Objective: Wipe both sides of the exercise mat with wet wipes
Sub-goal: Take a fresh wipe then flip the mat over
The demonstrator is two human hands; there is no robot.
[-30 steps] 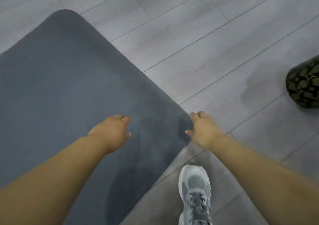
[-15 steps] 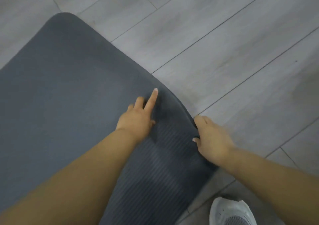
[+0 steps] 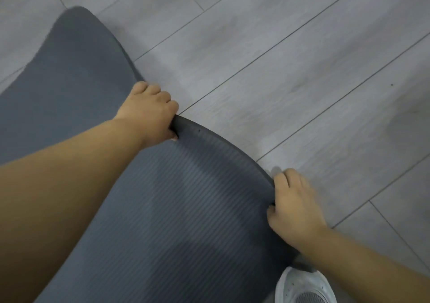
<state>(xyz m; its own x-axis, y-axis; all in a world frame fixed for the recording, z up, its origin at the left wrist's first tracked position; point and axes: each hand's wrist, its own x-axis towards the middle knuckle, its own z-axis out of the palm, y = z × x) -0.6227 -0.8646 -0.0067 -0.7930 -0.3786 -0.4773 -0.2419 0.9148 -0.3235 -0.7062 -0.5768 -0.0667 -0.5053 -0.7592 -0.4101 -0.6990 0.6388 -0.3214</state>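
A dark grey ribbed exercise mat [image 3: 186,205] lies on the floor, its right edge lifted into an arch between my hands. My left hand [image 3: 151,114] grips that edge further away, fingers curled under it and thumb on top. My right hand [image 3: 290,200] grips the same edge nearer to me, close to the corner. The far rounded corner of the mat [image 3: 76,23] stays flat on the floor. No wet wipe is in view.
Grey wood-look floorboards [image 3: 302,81] spread to the right and beyond the mat. A white and grey sneaker [image 3: 304,286] stands at the bottom edge, just right of the mat's near corner.
My left hand moved from the mat's surface to its right edge and took hold. My right hand closed on the edge too. The edge has risen off the floor.
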